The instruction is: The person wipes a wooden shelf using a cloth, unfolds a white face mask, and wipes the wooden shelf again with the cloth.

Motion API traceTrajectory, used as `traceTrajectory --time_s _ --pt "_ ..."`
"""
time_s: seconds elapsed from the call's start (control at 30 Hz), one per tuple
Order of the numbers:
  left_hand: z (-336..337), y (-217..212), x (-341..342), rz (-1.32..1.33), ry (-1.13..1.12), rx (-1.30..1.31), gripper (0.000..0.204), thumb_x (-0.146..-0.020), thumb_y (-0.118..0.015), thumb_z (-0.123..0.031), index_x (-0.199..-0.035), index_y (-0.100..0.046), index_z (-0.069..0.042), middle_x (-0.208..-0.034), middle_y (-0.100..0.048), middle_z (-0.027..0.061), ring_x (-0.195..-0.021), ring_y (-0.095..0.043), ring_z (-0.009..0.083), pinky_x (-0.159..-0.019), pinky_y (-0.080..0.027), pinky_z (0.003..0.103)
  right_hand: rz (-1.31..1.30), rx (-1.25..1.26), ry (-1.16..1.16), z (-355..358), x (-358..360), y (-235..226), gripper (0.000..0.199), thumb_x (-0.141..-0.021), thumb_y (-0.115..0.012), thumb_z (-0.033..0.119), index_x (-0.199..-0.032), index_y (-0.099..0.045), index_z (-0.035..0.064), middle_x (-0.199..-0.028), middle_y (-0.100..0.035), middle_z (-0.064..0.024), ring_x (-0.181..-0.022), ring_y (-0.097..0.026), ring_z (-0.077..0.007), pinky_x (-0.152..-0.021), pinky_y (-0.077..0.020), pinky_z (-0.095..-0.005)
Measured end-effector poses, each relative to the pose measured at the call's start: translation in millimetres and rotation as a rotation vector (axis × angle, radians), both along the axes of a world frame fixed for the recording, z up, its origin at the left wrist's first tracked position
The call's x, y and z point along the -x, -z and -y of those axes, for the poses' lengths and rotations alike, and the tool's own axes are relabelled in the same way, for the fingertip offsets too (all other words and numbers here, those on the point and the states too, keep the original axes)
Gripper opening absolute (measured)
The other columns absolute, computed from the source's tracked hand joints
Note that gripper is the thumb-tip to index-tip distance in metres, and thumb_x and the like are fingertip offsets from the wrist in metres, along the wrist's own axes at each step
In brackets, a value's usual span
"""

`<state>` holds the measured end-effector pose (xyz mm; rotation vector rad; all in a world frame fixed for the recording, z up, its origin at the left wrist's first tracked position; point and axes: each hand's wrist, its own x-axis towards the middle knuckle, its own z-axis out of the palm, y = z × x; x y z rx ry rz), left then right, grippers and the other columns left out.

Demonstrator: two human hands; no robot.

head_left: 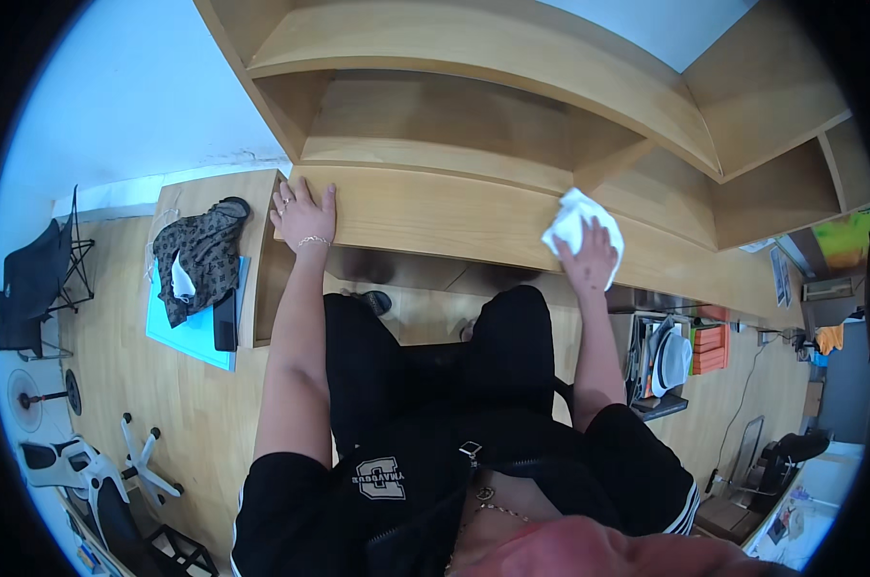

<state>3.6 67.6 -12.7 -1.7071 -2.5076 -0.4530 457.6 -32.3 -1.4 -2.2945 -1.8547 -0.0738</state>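
Can count one left hand (305,213) and one right hand (590,258), two in all. Can add one white cloth (568,221) and one bracelet (314,240). Can also tally one black folding chair (33,274), one fan (22,399), one dark patterned bundle (204,255) and one white hat (674,362).

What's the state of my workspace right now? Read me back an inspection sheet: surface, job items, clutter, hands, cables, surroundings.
Surface: light wood desk, with open wooden shelves along its far side.
Job items: white cloth on the right part of the desk.
Clutter: dark patterned fabric over a bright blue flat item, left of the desk.
Hands: left hand flat on the desk's left end; right hand on the cloth, whether gripping it is unclear.
Cables: thin dark cable along the floor at right.
Surroundings: black folding chair, fan and white-framed office chair at left.
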Motion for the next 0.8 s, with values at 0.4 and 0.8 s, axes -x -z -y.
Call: traceTrajectory --time_s 0.4,0.8 --pt "2 2 3 -0.034 -0.012 0.001 0.075 -0.09 -0.044 -0.065 -0.142 -0.047 -0.012 -0.149 -0.04 0.0198 -0.138 -0.037 0.0354 -0.112 -0.026 0.052 -0.12 0.151 -0.309 -47 222 -24 0.083 -0.085 -0.053 0.064 -0.15 -0.036 0.0159 -0.158 -0.023 -0.0218 -0.147 -0.016 -0.0429 -0.114 -0.0103 -0.0643" --pt "-1 3 4 -0.03 0.02 -0.031 0.071 -0.091 -0.044 -0.065 -0.14 -0.049 -0.013 -0.145 -0.044 0.0175 -0.134 -0.041 0.0352 -0.109 -0.031 0.052 -0.155 0.067 -0.572 -48 163 -17 0.074 -0.083 -0.058 0.063 -0.143 -0.047 0.0207 -0.155 -0.035 -0.01 -0.145 -0.026 -0.0336 -0.115 -0.018 -0.0579"
